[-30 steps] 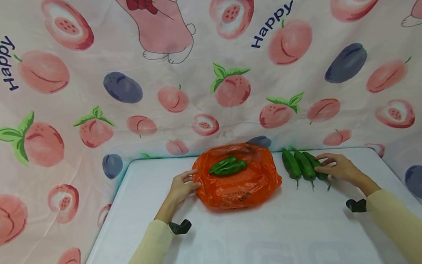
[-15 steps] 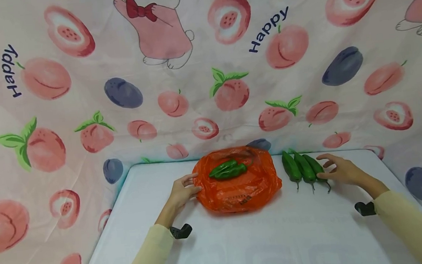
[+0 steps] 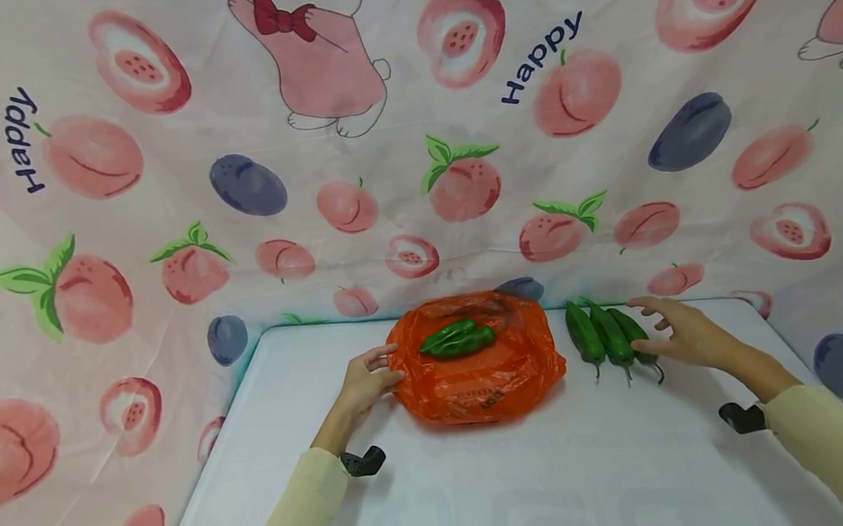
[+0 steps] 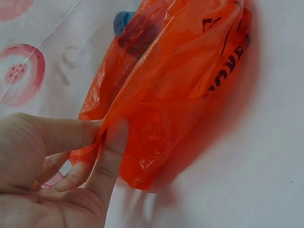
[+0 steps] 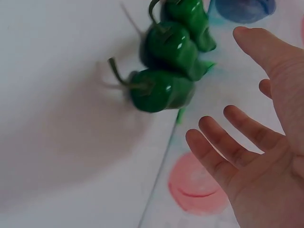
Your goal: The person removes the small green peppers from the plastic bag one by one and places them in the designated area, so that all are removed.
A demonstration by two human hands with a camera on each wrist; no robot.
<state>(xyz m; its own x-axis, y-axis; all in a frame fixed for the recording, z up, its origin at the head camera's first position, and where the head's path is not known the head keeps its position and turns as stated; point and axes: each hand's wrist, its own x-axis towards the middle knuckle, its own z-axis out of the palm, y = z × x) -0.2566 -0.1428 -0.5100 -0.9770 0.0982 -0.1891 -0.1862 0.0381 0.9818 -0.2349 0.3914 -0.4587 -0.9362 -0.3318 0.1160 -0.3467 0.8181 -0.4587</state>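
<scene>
An orange plastic bag (image 3: 470, 388) lies at the back middle of the table, and two green peppers (image 3: 458, 342) show within its outline. My left hand (image 3: 360, 385) pinches the bag's left edge; the left wrist view has thumb and fingers on either side of the orange film (image 4: 156, 114). To the right of the bag, three long green peppers (image 3: 612, 336) lie side by side, stems toward me. Beside the rightmost one is my right hand (image 3: 687, 336), fingers spread and holding nothing. A gap separates that hand (image 5: 256, 161) from the nearest pepper (image 5: 161, 90) in the right wrist view.
The white table (image 3: 472, 492) stretches toward me in front of the bag. Its back edge meets a hanging cloth (image 3: 400, 190) printed with peaches and plums. Black wrist cameras (image 3: 364, 462) sit below both hands.
My right hand has drawn slightly to the right from the rightmost pepper, and its fingers have spread wider. The left hand stays at the bag's edge. The peppers lie as before.
</scene>
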